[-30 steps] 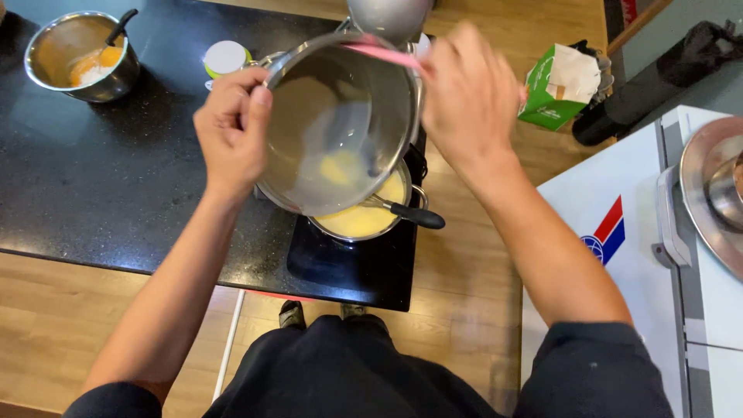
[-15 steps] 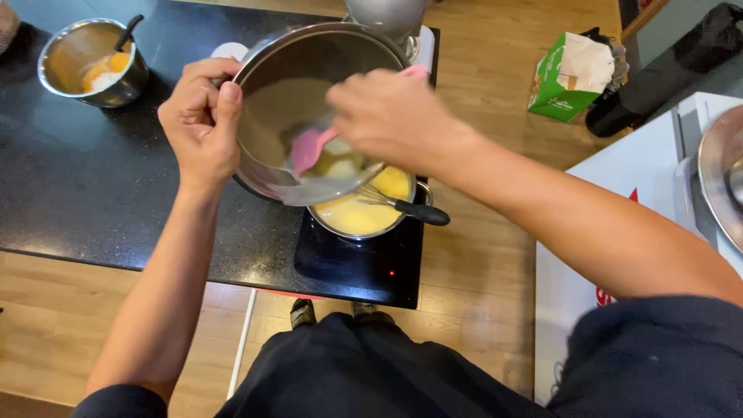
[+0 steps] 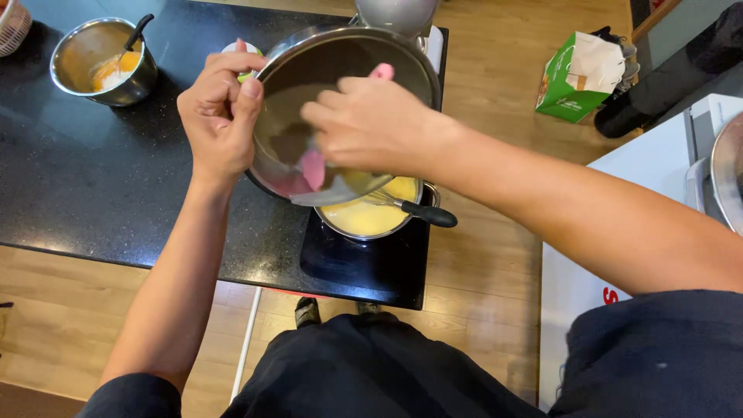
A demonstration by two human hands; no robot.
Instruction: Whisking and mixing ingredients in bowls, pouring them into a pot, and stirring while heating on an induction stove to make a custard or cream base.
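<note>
Nearest you, just below the tilted steel bowl (image 3: 348, 70), a small metal pan (image 3: 371, 217) of smooth yellow batter sits on the black burner (image 3: 364, 263), with a whisk's black handle (image 3: 428, 214) sticking out over its right rim. Your right hand (image 3: 371, 128) is curled shut around a pink spatula (image 3: 313, 169); its soft rounded blade presses against the bowl's lower inner wall, and the pink handle tip shows above your knuckles. Your left hand (image 3: 219, 116) pinches the bowl's left rim, thumb inside and fingers folded tight outside, holding the shiny round bowl tipped over the pan with its lip just above the batter. Left of the bowl, well apart on the glossy black counter (image 3: 93, 178), stands a second steel bowl (image 3: 104, 62) holding orange mixture and a dark-handled utensil. Far right of the bowl, a green carton (image 3: 580, 77) rests on the wooden floor
</note>
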